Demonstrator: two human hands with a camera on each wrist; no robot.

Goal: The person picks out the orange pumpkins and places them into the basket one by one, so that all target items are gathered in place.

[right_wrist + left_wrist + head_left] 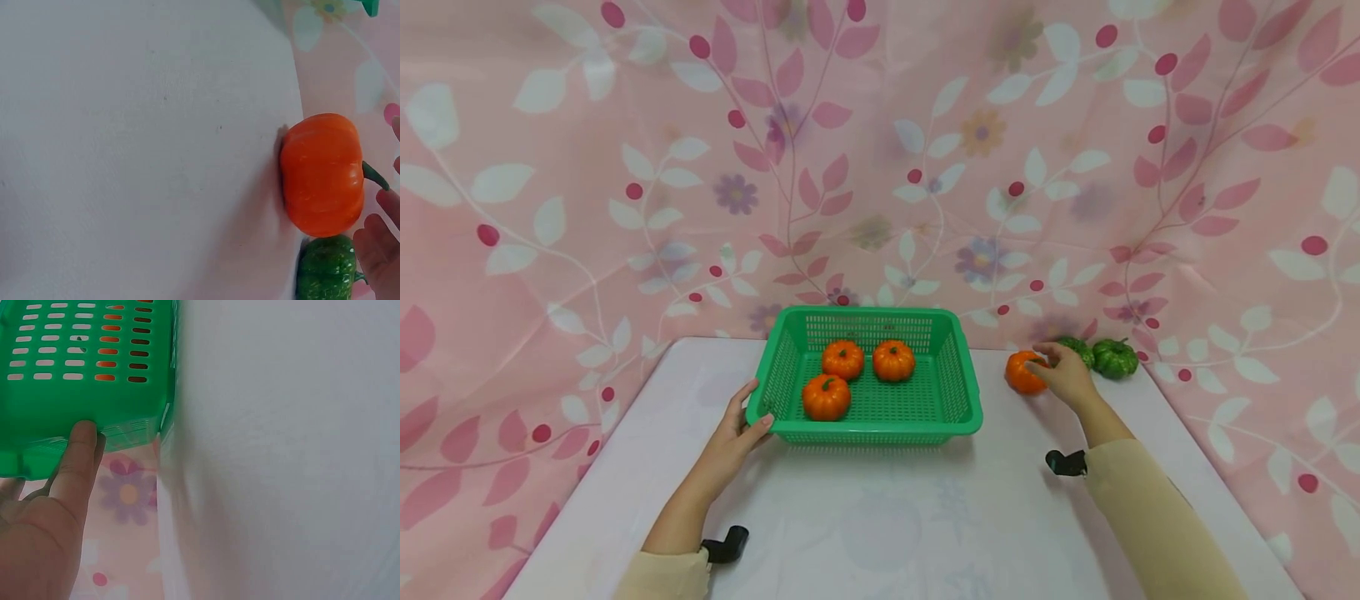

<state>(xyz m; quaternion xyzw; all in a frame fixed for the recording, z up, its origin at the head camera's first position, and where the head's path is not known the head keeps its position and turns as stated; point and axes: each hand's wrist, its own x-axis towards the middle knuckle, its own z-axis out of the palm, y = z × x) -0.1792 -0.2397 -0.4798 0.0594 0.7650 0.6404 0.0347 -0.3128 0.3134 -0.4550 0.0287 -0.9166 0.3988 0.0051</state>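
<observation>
My left hand (pixel 730 435) holds the front left corner of a green plastic basket (pixel 880 432), its thumb on the front side and its other fingers on the left side. Inside the basket sit three small orange pumpkins, one at the back left (pixel 842 361), one toward the back middle (pixel 893 362) and one in front (pixel 827 399). To the right, my right hand (pixel 1066 379) reaches over another orange pumpkin (pixel 322 176) on the table. Its fingers are spread beside the green stem (pixel 375 175); contact is hard to tell.
Two green pumpkins, one partly behind my right hand (pixel 1081 352) and one farther right (pixel 1115 358), stand at the table's back right. A white cloth covers the table (pixel 880 517). A pink floral curtain (pixel 880 167) hangs directly behind it.
</observation>
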